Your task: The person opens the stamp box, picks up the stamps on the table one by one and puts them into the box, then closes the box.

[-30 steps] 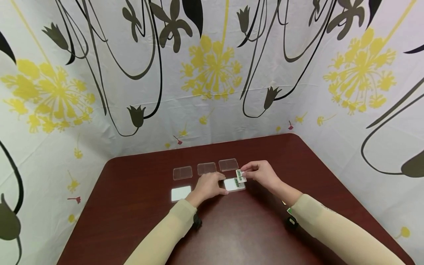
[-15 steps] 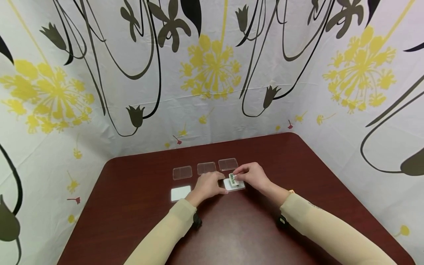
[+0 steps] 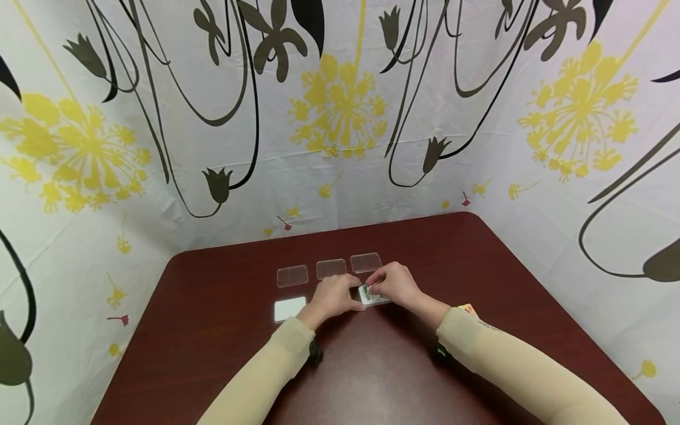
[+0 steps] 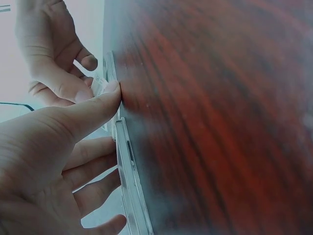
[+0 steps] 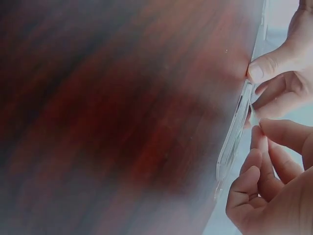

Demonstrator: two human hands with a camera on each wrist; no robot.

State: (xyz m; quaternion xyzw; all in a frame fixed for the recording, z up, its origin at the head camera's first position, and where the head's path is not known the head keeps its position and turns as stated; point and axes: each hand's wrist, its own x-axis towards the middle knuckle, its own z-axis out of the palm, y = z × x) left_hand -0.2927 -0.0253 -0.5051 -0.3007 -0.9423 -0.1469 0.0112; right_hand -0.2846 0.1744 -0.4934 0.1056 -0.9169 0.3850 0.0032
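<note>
A person's right hand (image 3: 395,283) has just shifted toward nine o'clock, bringing a small card (image 4: 98,85) from above the right end of a flat box (image 3: 376,303) to its left part. One second ago the card was tipped up with its green print showing; now it is low against the box and mostly covered by the right hand, whose thumb and index finger pinch it. The left hand (image 3: 334,293) has not moved: its thumb and fingers brace the box's left end, at nine o'clock. This suggests the card has gone from being carried to being fitted; whether it lies fully flat cannot be told. On the dark red desk (image 3: 228,348), measured from the box, a clear lid (image 3: 366,263) lies near twelve o'clock, a second lid (image 3: 332,268) at ten, and a third lid (image 3: 292,275) beyond it. A bright white tile (image 3: 290,309) lies near nine, and an orange packet (image 3: 468,309) beside the right sleeve (image 3: 494,348), past three.
</note>
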